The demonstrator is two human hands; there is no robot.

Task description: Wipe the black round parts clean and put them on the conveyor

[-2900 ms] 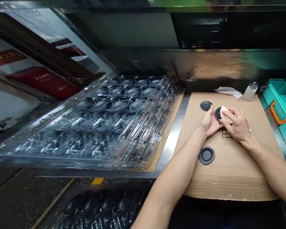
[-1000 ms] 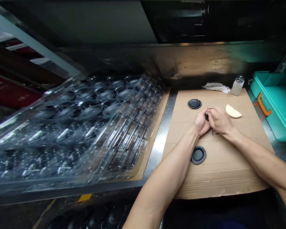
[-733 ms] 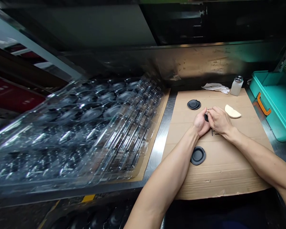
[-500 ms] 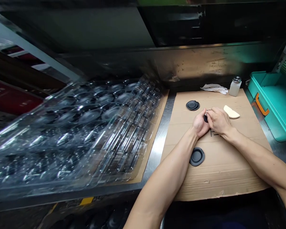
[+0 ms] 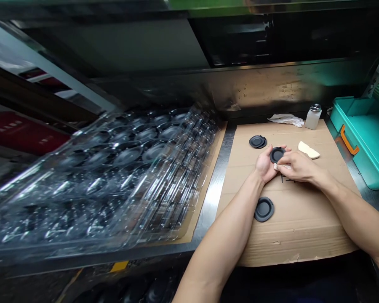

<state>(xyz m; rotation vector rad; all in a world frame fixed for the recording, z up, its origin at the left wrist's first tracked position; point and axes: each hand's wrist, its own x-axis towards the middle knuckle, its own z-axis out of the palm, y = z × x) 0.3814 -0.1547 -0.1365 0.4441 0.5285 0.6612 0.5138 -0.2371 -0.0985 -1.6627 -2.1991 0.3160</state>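
Note:
My left hand [image 5: 264,165] holds a black, rounded disc-like part [image 5: 277,154] with a raised inner ring, its face turned up. Pinched in the fingers of my right hand [image 5: 300,166] is a small piece of white cloth [image 5: 276,166], against the lower edge of that part. Further back lie overlapping black parts [image 5: 257,142] of similar shape. Nearer to me, another black part [image 5: 264,209] rests flat on the cardboard sheet [image 5: 303,235]. Right of my hands sits a cream half-round pad [image 5: 308,150].
Stacked clear plastic trays [image 5: 177,202] with black parts in their pockets fill the left side. A white glove [image 5: 286,119] and a pump-top bottle [image 5: 313,117] stand along the back. At the right is a teal box [image 5: 360,153] with an orange latch.
My right hand has shifted down and off the part's face, uncovering the black part in my left hand. The white cloth now shows. The view has turned slightly left.

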